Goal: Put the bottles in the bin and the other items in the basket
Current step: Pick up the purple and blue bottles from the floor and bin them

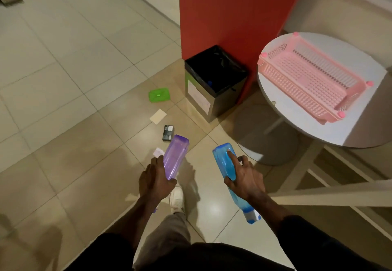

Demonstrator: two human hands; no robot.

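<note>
1. Two bottles were in hand: the left hand [156, 182] gripped a purple bottle [176, 158] and the right hand [244, 177] a blue bottle [224, 162], both base-forward, likely so one trip would serve.
2. The bin [197, 95] stood open ahead against the red pillar [233, 16], well apart from both bottles.
3. A green box [159, 95], a card [158, 116] and a dark packet [168, 133] lay on the floor near the bin, probably left for the pink basket [297, 89] on the table [297, 126].
</note>
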